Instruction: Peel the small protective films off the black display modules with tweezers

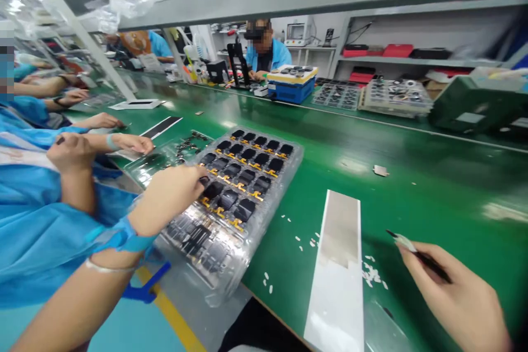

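No text can be read: the tray [295,154] under the fingers of the left hand [169,201] and the tweezers [429,260] in the right hand [454,297] show no legible marking; farther labels are too blurred.

Head camera looks forward, down across green workbench [412,187], close above clear plastic tray [295,159].

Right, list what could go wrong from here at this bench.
The left hand reaches into the clear tray, so its fingers might bend the gold flex tails beside the black modules. The dark pointed tool in the right hand could scratch a module. The white scraps on the green belt might stick to parts.
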A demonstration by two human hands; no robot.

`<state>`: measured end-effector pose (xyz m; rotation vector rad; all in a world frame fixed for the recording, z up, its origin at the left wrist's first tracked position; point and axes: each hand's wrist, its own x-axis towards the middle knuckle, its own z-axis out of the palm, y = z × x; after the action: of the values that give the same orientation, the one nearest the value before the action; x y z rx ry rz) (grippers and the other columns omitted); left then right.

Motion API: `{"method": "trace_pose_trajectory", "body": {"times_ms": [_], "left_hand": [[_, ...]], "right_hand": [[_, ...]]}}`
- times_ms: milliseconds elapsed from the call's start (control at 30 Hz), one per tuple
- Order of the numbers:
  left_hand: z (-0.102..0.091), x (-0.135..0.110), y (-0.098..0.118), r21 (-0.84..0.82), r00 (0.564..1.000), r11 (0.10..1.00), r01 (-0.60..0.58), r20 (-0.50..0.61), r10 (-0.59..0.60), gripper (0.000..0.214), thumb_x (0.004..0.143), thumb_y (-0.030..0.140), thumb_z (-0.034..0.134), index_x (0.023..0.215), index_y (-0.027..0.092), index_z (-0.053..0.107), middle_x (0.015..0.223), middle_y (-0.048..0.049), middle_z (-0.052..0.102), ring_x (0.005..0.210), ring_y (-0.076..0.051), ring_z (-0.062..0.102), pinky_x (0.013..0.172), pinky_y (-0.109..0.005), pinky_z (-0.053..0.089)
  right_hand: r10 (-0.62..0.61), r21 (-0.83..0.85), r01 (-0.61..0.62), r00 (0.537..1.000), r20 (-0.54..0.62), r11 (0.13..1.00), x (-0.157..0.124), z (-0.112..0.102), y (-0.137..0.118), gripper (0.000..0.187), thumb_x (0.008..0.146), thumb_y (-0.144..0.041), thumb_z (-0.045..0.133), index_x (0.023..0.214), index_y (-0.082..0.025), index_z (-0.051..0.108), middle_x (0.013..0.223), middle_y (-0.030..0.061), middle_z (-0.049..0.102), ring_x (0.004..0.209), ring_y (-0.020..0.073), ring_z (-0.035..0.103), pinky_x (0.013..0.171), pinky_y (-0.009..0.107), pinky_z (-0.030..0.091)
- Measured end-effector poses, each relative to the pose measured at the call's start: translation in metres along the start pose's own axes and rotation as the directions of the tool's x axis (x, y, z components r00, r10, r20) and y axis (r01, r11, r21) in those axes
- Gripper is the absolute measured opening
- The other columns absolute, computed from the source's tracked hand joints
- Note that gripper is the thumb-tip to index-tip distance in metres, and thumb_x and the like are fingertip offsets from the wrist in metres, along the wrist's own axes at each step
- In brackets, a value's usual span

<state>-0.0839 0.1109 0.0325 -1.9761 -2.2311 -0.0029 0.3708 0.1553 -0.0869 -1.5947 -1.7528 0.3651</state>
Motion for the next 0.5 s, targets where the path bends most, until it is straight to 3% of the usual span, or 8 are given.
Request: {"method": "trace_pose_trajectory", "body": {"times_ms": [100, 167, 200, 267, 333, 400, 500], "left_hand": [[-0.008, -0.031, 0.037, -0.167, 0.994, 0.982, -0.089, -0.080, 0.076, 0.014, 0.088, 0.017, 0.050, 0.097, 0.019, 0.061, 0.083, -0.0029, 0.071, 0.072, -0.018, 0.068, 0.067, -0.026, 0.048], [-0.009, -0.054, 0.073, -0.553, 0.953, 0.787, -0.274, -0.264, 0.146, 0.013, 0.086, 0.021, 0.059, 0.099, 0.023, 0.056, 0.084, 0.0012, 0.069, 0.073, -0.015, 0.068, 0.067, -0.023, 0.051], [-0.007, -0.063, 0.094, -0.679, 0.945, 0.665, -0.311, -0.294, 0.141, 0.022, 0.087, 0.017, 0.057, 0.108, 0.025, 0.055, 0.087, 0.0022, 0.068, 0.077, -0.014, 0.069, 0.071, -0.022, 0.052], [0.001, -0.074, 0.135, -0.811, 0.915, 0.464, -0.357, -0.204, 0.348, 0.045, 0.090, 0.007, 0.051, 0.129, 0.030, 0.051, 0.097, 0.0013, 0.066, 0.086, -0.012, 0.068, 0.077, -0.021, 0.053], [0.015, -0.073, 0.172, -0.899, 0.884, 0.295, -0.324, -0.176, 0.434, 0.041, 0.092, 0.005, 0.050, 0.121, 0.032, 0.060, 0.102, 0.0001, 0.065, 0.092, -0.012, 0.066, 0.081, -0.021, 0.051], [0.035, -0.065, 0.201, -0.954, 0.896, 0.154, -0.258, -0.177, 0.406, 0.026, 0.093, 0.008, 0.055, 0.104, 0.028, 0.067, 0.098, 0.0000, 0.066, 0.092, -0.013, 0.065, 0.082, -0.023, 0.050], [0.062, -0.052, 0.226, -0.999, 0.936, -0.036, -0.040, -0.050, 0.349, 0.006, 0.096, 0.017, 0.057, 0.096, 0.023, 0.058, 0.093, -0.0006, 0.065, 0.088, -0.015, 0.065, 0.080, -0.026, 0.051]], "right_hand": [[-0.093, 0.041, 0.093, 0.996, 0.000, 0.995, -0.011, -0.012, -0.028, 0.022, 0.082, -0.046, 0.063, 0.084, -0.025, 0.070, 0.077, 0.0032, 0.072, 0.063, 0.0179, 0.068, 0.052, 0.025, 0.052], [-0.156, 0.085, 0.156, 0.988, -0.006, 0.984, -0.020, -0.019, -0.046, 0.016, 0.086, -0.038, 0.063, 0.089, -0.024, 0.069, 0.078, 0.0023, 0.069, 0.061, 0.0144, 0.063, 0.050, 0.023, 0.048], [-0.185, 0.112, 0.184, 0.983, -0.004, 0.976, -0.024, -0.022, -0.054, 0.011, 0.087, -0.033, 0.062, 0.090, -0.024, 0.068, 0.075, 0.0013, 0.066, 0.057, 0.0123, 0.058, 0.046, 0.022, 0.044], [-0.280, 0.181, 0.273, 0.960, 0.016, 0.945, -0.030, -0.026, -0.065, 0.008, 0.089, -0.023, 0.061, 0.094, -0.024, 0.067, 0.072, -0.0008, 0.060, 0.051, 0.0095, 0.050, 0.043, 0.022, 0.037], [-0.402, 0.261, 0.376, 0.914, 0.053, 0.889, -0.032, -0.027, -0.070, 0.013, 0.088, -0.020, 0.062, 0.100, -0.022, 0.067, 0.075, -0.0001, 0.060, 0.054, 0.0097, 0.051, 0.046, 0.023, 0.039], [-0.461, 0.309, 0.414, 0.882, 0.097, 0.856, -0.031, -0.025, -0.070, 0.019, 0.086, -0.022, 0.065, 0.105, -0.020, 0.065, 0.083, 0.0027, 0.063, 0.059, 0.0111, 0.053, 0.050, 0.024, 0.042], [-0.410, 0.294, 0.356, 0.900, 0.148, 0.887, -0.029, -0.019, -0.066, 0.024, 0.083, -0.023, 0.069, 0.106, -0.018, 0.064, 0.088, 0.0045, 0.066, 0.058, 0.0104, 0.051, 0.049, 0.024, 0.042]]}}
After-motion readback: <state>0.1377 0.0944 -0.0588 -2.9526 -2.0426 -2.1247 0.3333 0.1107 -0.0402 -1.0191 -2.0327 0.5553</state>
